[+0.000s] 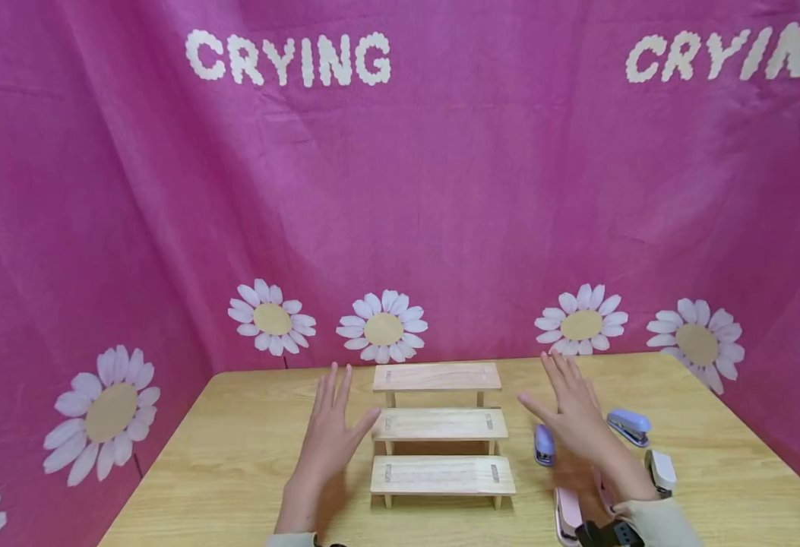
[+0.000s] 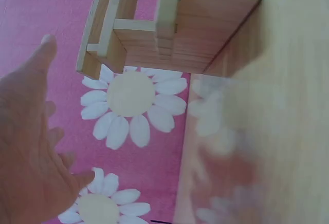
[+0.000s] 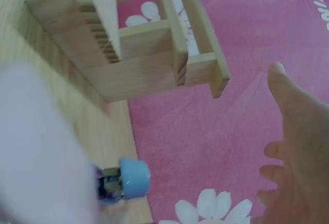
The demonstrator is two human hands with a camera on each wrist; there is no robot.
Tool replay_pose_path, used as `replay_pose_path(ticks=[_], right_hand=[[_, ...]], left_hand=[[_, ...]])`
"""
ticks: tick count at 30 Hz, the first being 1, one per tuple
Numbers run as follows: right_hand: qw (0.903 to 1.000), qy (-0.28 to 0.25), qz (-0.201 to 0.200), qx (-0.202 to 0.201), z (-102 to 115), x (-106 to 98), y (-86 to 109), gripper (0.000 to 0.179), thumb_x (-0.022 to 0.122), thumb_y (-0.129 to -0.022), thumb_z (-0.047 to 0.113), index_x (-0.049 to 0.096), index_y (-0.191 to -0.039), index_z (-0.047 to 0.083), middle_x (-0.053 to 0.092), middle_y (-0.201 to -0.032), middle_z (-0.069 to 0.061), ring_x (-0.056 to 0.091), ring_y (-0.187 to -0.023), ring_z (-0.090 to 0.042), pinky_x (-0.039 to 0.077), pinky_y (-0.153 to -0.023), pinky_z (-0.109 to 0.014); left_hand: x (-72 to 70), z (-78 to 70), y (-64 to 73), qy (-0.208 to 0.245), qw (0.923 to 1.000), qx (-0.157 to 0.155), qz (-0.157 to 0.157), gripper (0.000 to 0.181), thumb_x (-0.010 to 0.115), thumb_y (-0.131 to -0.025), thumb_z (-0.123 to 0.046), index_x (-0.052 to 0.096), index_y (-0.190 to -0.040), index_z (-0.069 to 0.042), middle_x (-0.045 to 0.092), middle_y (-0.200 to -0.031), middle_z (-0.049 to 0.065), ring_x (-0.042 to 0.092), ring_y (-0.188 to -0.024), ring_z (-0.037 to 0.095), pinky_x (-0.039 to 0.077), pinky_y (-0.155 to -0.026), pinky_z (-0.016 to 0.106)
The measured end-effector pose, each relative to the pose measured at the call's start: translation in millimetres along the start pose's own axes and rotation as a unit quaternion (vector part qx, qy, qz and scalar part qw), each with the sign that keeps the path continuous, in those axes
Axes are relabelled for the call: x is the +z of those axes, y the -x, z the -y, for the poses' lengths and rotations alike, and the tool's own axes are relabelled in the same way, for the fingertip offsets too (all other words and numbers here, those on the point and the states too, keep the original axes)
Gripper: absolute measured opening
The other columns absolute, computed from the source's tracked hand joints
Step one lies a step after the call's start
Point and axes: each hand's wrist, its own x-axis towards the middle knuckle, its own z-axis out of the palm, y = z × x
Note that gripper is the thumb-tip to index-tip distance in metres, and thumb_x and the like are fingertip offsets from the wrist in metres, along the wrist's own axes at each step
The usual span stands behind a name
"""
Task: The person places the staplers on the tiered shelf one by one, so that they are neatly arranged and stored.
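A three-tier wooden step rack (image 1: 441, 425) stands on the table between my two hands. To its left, my left hand (image 1: 331, 437) hovers with fingers straight and thumb spread toward the rack, holding nothing. My right hand (image 1: 573, 414) is held the same way on the other side, above several staplers. Below it are a small purple stapler (image 1: 544, 444) beside the rack and a pink stapler (image 1: 567, 515) near the front. Another purple stapler (image 1: 628, 426) and a white one (image 1: 660, 471) lie further right. The right forearm partly hides one more pink stapler (image 1: 603, 490).
The wooden table (image 1: 235, 456) ends at a pink curtain (image 1: 454, 190) printed with daisies and lettering, which hangs behind it and along both sides. In the right wrist view a blurred pale pink shape (image 3: 41, 147) fills the near left, with a bluish stapler (image 3: 134, 178) beside it.
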Motion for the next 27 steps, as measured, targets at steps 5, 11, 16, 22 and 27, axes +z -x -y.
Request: replay_pose_path(ticks=[5,11,16,22,27], right_hand=[[0.9993,-0.03,0.024,-0.007,-9,2,2.2,0.089,0.061,-0.095,0.045,0.012,-0.157,0.004,0.008,-0.162,-0.027,0.007,-0.147,-0.051,0.014,-0.113,-0.073],[0.998,-0.026,0.057,-0.011,-20,1,7.5,0.091,0.065,-0.092,0.045,0.018,-0.154,-0.003,0.02,-0.156,-0.033,0.025,-0.139,-0.056,0.029,-0.11,-0.07],[0.9968,-0.011,0.078,-0.015,-28,1,12.3,0.092,0.069,-0.089,0.043,0.023,-0.151,-0.006,0.029,-0.151,-0.037,0.031,-0.135,-0.057,0.034,-0.106,-0.069],[0.9954,0.0,0.094,-0.02,-35,7,14.6,0.083,0.073,-0.087,0.032,0.032,-0.145,-0.011,0.04,-0.145,-0.037,0.038,-0.132,-0.055,0.038,-0.106,-0.066],[0.9942,0.011,0.103,-0.029,-41,11,15.0,0.076,0.075,-0.086,0.027,0.041,-0.139,-0.014,0.046,-0.14,-0.036,0.043,-0.13,-0.054,0.04,-0.105,-0.064]], left_hand=[[-0.5,6.1,7.6,0.094,0.9951,-0.027,0.018,0.09,0.063,-0.09,-0.055,0.011,-0.158,-0.03,0.009,-0.167,-0.002,0.016,-0.152,0.034,0.025,-0.117,0.063],[0.8,10.6,15.0,0.148,0.988,-0.025,0.038,0.087,0.072,-0.085,-0.048,0.028,-0.155,-0.021,0.03,-0.161,0.009,0.039,-0.141,0.042,0.038,-0.111,0.06],[4.2,16.3,20.2,0.17,0.9831,-0.006,0.068,0.084,0.08,-0.08,-0.037,0.039,-0.15,-0.015,0.04,-0.155,0.011,0.044,-0.137,0.041,0.041,-0.111,0.055],[3.6,23.3,26.0,0.192,0.9743,0.021,0.116,0.082,0.084,-0.076,-0.03,0.045,-0.144,-0.006,0.05,-0.148,0.014,0.046,-0.137,0.037,0.038,-0.114,0.05],[2.1,27.2,30.7,0.183,0.9656,0.032,0.182,0.08,0.085,-0.075,-0.031,0.048,-0.141,-0.004,0.054,-0.143,0.015,0.049,-0.135,0.038,0.039,-0.113,0.052]])
